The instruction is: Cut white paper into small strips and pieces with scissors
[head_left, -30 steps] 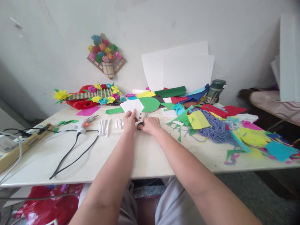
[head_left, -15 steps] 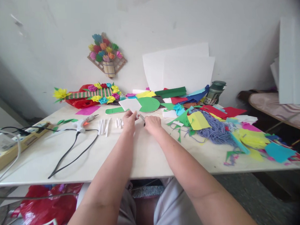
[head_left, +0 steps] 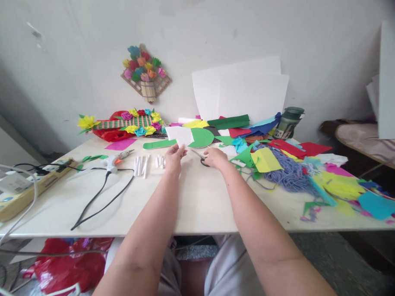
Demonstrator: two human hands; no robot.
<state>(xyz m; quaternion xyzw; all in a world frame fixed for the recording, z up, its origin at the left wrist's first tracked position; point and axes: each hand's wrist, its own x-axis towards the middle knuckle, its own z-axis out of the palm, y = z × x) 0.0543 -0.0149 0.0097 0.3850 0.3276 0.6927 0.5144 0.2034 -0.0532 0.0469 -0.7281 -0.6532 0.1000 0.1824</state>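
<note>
My left hand (head_left: 175, 157) is closed on a piece of white paper (head_left: 181, 134), which it holds up over the table's middle. To its right, my right hand (head_left: 215, 158) grips a pair of scissors (head_left: 202, 158) by the black handles, the blades pointing left toward the paper but apart from it. Behind the paper lies a green rounded piece (head_left: 202, 138) with a long green strip (head_left: 158, 144) beside it. Left of my left hand, several short white rolls (head_left: 141, 166) lie in two groups on the table.
A glue gun (head_left: 111, 163) with its black cord lies left, near a power strip (head_left: 30, 189). Coloured paper scraps (head_left: 266, 160) and purple yarn (head_left: 290, 173) are heaped at right, with a dark bottle (head_left: 288, 123) behind. A flower-covered woven piece (head_left: 123, 124) stands against the wall.
My right hand has drawn back to the right with the scissors, away from the paper. The paper in my left hand has turned slightly. The whole view has shifted a little.
</note>
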